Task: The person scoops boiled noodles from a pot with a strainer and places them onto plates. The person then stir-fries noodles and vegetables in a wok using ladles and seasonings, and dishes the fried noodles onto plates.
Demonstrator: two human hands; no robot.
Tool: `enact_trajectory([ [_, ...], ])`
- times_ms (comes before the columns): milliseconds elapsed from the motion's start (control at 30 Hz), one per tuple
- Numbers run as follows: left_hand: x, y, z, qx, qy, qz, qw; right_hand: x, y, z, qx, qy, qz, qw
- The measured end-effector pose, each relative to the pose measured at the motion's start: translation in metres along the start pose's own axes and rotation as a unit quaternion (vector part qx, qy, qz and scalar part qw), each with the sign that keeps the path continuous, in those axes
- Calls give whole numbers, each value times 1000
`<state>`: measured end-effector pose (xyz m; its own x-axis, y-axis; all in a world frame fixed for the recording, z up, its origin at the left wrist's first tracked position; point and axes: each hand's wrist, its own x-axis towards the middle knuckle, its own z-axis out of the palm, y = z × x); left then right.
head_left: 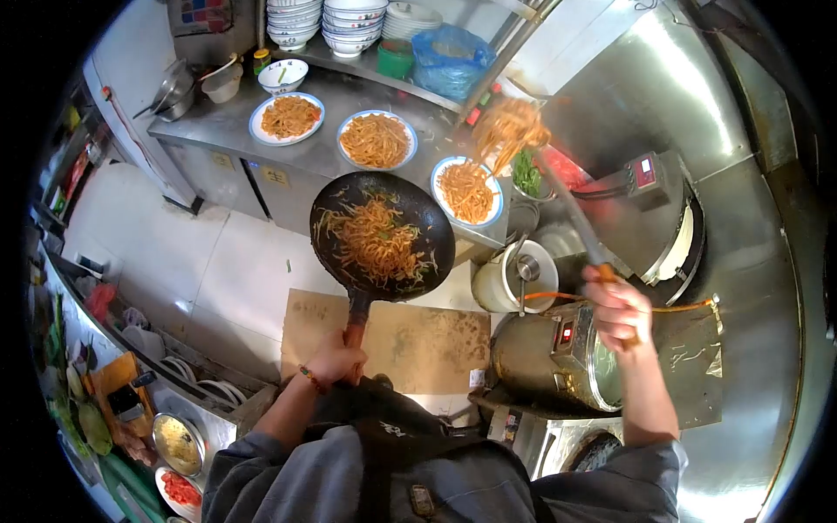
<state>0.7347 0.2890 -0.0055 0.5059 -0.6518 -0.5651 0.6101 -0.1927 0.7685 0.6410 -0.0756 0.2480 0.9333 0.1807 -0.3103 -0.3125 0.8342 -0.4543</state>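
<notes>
My left hand is wrapped round the wooden handle of a black wok, held out over the floor. Fried noodles with bean sprouts lie inside it. In my right hand is the wooden grip of a long-handled wok ladle. A clump of noodles, blurred by motion, covers its head, which I cannot make out. Just below the clump is a blue-rimmed plate with noodles on it. Two more plates of noodles, a middle plate and a left plate, stand along the steel counter.
Stacked bowls and a blue plastic bag fill the shelf above the counter. To the right are a white bucket, a steel cooker and a round griddle. Cardboard covers the floor.
</notes>
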Motion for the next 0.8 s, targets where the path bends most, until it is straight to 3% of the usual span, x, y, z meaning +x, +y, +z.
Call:
enact_trajectory([
  [133,-8,11,-2,16,12,-35,999,62,15,-70,-198,202,13,959],
  [300,-8,12,-6,-6,50,-62,997,115,30,-125,-280,287,58,914],
  [367,-9,11,-12,-12,5,-48,999,113,34,-133,-491,350,75,794],
  [400,-10,13,-12,-10,2,-52,999,109,36,-154,-487,353,76,795],
  [433,-11,17,-10,-6,13,-63,998,103,35,-188,-739,342,-4,580],
  [500,-13,18,-8,-1,28,-72,997,97,32,-190,-879,378,4,291],
  [600,-10,16,-18,-50,27,-41,998,64,48,-159,-885,296,-81,352],
  [633,-10,17,-19,-31,19,-61,997,55,61,-126,-814,284,-90,498],
  [667,-11,17,-19,-12,7,-88,996,51,71,-68,-712,325,58,620],
  [733,-10,19,-19,-7,7,-108,994,45,90,-69,-591,310,147,730],
  [800,-12,19,-17,21,25,-90,995,64,122,-126,-852,169,-62,491],
])
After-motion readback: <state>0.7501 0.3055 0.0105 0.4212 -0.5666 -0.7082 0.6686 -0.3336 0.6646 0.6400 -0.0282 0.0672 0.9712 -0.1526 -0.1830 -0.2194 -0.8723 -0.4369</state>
